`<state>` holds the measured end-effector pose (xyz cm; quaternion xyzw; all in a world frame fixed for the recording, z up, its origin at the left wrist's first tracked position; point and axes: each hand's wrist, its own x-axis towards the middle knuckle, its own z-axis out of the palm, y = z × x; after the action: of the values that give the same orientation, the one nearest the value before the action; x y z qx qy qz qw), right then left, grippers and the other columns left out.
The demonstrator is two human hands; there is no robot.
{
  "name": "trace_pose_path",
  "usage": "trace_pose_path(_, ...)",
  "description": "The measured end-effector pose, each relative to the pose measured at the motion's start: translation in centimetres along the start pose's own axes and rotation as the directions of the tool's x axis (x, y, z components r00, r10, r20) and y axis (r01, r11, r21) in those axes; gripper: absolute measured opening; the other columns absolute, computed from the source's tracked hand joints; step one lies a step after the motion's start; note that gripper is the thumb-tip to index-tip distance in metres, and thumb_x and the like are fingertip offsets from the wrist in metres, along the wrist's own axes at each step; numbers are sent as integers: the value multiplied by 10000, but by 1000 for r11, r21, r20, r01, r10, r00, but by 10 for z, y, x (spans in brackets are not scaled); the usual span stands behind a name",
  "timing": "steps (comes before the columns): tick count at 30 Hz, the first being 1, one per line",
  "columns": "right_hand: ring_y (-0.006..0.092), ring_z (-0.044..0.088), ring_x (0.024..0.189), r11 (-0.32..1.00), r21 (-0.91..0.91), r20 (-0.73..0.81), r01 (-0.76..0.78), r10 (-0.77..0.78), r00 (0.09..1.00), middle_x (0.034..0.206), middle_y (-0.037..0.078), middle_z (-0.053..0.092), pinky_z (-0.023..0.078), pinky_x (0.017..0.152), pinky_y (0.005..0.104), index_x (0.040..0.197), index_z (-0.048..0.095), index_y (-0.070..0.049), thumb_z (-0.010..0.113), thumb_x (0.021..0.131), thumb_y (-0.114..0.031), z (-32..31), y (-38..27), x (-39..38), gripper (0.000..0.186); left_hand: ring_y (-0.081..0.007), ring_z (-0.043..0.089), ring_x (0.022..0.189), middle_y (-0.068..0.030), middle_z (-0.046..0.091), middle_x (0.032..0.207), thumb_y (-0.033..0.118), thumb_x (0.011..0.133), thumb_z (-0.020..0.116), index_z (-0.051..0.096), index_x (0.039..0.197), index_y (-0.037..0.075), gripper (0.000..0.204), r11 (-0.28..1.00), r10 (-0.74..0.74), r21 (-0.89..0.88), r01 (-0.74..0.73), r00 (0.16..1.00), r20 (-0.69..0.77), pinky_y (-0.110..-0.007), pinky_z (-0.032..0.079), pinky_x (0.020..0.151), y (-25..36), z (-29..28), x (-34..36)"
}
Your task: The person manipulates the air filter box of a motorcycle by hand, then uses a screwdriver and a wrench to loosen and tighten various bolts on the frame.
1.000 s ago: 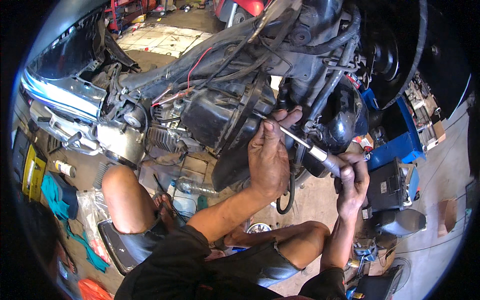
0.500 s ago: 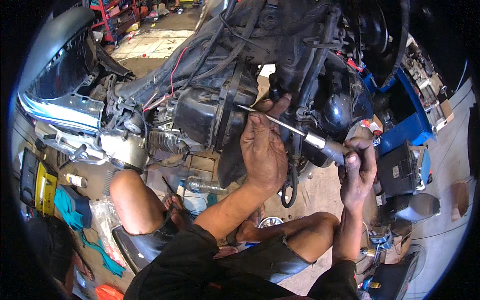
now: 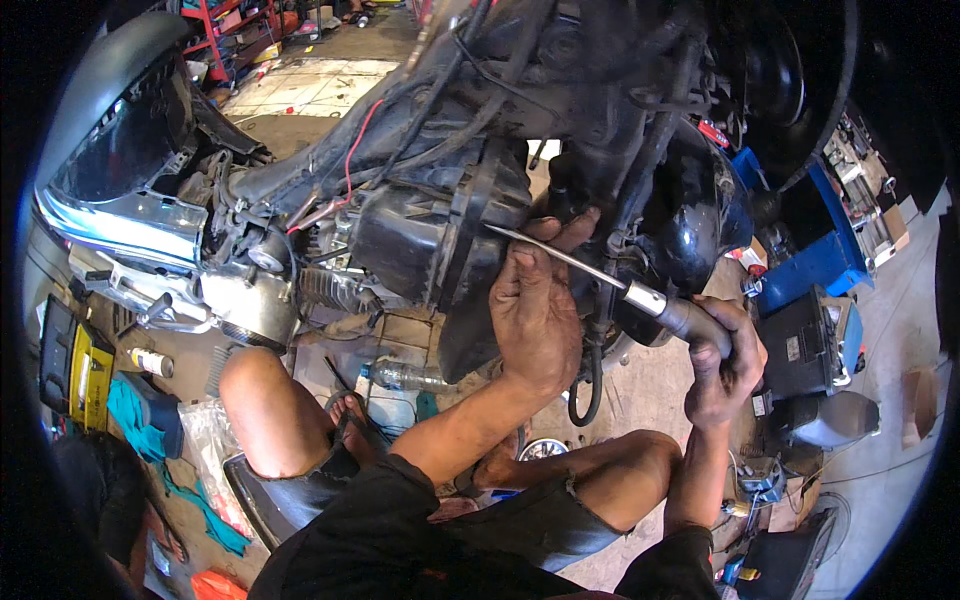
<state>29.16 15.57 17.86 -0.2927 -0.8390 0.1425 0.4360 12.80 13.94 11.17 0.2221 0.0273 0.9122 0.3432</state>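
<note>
A screwdriver [image 3: 590, 270] with a bright metal shank and a dark handle lies slanting across the front of a partly dismantled motorcycle [image 3: 590, 90]. My right hand [image 3: 725, 365] is wrapped round its handle. My left hand [image 3: 540, 320] is closed about the shank near the pointed end, thumb and fingers around it. The screwdriver's tip is at the right side of a black plastic housing [image 3: 405, 235]; whether it touches the housing I cannot tell. Part of the left fingers is hidden behind the shank and thumb.
A black hose loop [image 3: 588, 400] hangs beside my left wrist. A red wire [image 3: 352, 160] runs over the frame. On the right are a blue metal box [image 3: 815, 270] and a black battery [image 3: 805, 345]. A plastic bottle [image 3: 405, 377] lies on the floor between my legs.
Both hands and the screwdriver have shifted slightly right and down in view. The screwdriver's tip sits a little lower against the housing. The motorcycle's front part also appears shifted right.
</note>
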Motion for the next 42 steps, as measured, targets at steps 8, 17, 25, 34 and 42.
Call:
trace_pose_path(8, 238, 588, 809, 944, -181, -73, 276, -293, 953, 952, 152, 583, 485, 700, 327, 1028, 555, -9, 766, 715, -309, 5, 20, -9, 482, -295, 497, 1163, -184, 572, 1166, 341, 961, 422, 443, 1172, 44, 364, 996, -73, 41, 75, 996, -51, -421, 320, 1059, 5, 2, -2)
trace_pose_path(17, 214, 599, 776, 992, 122, -113, 21, -7, 994, 877, 154, 614, 470, 665, 311, 924, 608, 43, 652, 821, -387, 10, 11, -6, 445, -274, 480, 1186, -159, 572, 1179, 360, 949, 443, 451, 1189, 74, 374, 1000, -4, 14, 4, 1000, -27, -413, 308, 1066, -2, 2, -1)
trace_pose_path(25, 255, 571, 788, 902, -242, -106, 358, -391, 914, 921, 147, 593, 466, 736, 346, 1012, 532, 15, 734, 748, -324, 10, 13, 3, 475, -242, 422, 1246, -135, 540, 1233, 416, 938, 424, 453, 1202, 105, 409, 993, -58, 98, 62, 998, -38, -383, 237, 1111, 5, 5, -2)
trace_pose_path(34, 178, 597, 661, 997, 58, -14, -55, 56, 998, 771, 110, 636, 471, 646, 285, 957, 577, 24, 672, 829, -260, 7, 5, -1, 325, -265, 394, 1267, -151, 473, 1299, 398, 951, 404, 400, 1246, 74, 439, 993, 26, 113, -23, 999, -29, -389, 218, 1125, -1, 4, 0)
trace_pose_path(42, 253, 617, 797, 893, -224, -65, 391, -414, 908, 922, 127, 614, 505, 718, 333, 990, 643, -27, 758, 690, -209, 7, 8, 0, 370, -268, 388, 1270, -141, 443, 1312, 396, 941, 434, 413, 1239, 77, 437, 996, -40, 74, 43, 999, -36, -381, 233, 1119, 4, 8, -2)
